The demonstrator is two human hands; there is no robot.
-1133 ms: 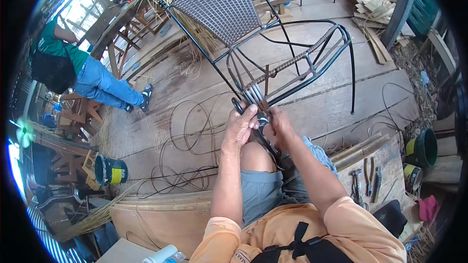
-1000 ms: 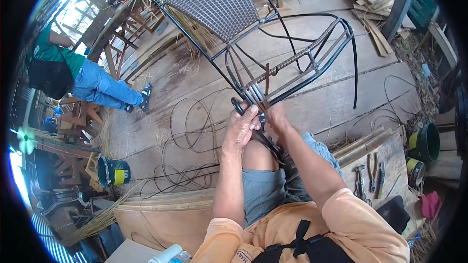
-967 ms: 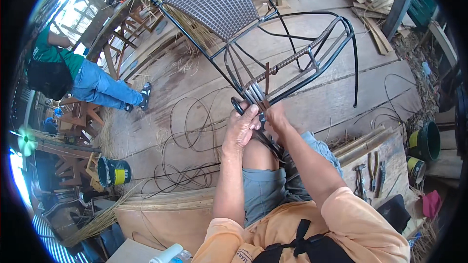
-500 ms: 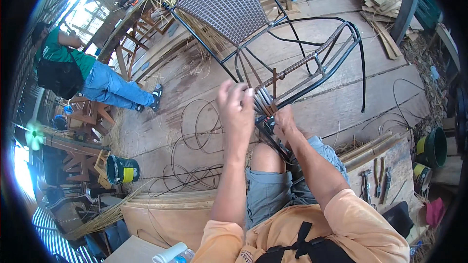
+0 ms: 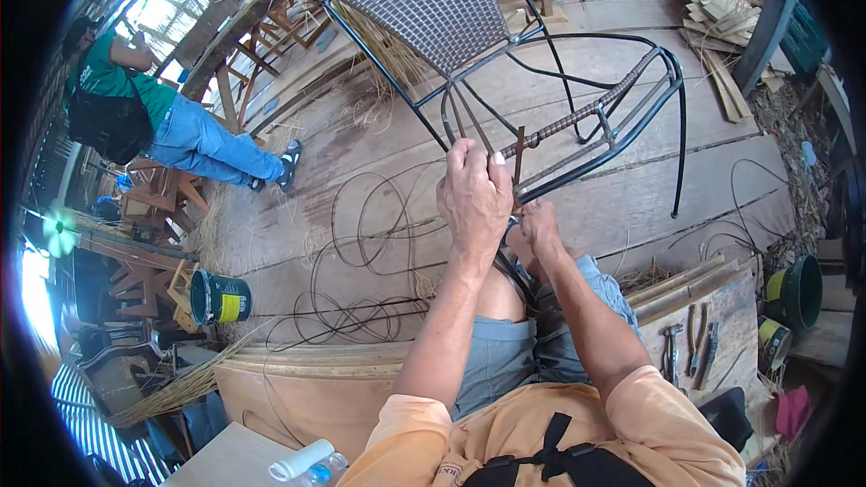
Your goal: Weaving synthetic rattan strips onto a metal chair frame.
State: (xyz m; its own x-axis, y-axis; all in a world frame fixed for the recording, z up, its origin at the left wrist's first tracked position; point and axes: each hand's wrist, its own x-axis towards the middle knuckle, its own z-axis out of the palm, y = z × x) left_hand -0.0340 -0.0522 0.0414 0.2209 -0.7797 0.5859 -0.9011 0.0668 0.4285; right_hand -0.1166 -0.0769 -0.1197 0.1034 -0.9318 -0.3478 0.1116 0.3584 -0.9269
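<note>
A black metal chair frame (image 5: 622, 131) lies tipped on the plank floor, its back panel (image 5: 424, 0) woven in dark wicker. My left hand (image 5: 474, 198) is raised in front of the frame's lower bars, fingers curled around dark wicker strands (image 5: 456, 117) that run up to the frame. My right hand (image 5: 538, 224) sits lower and just to the right, pinching a strand close to a partly wrapped bar (image 5: 586, 113). Both hands are above my bare knee (image 5: 505, 293).
Loose loops of dark wicker cord (image 5: 370, 243) lie on the floor to the left. A person in a green top and jeans (image 5: 171, 122) crouches far left. A dark bucket (image 5: 218, 298), pliers and tools (image 5: 690, 352) on a board, and a green pot (image 5: 798, 293) are nearby.
My left hand has lifted up and away from my knee, pulling the strands toward the chair frame. My right hand stayed low by the bar. The view shifted slightly closer.
</note>
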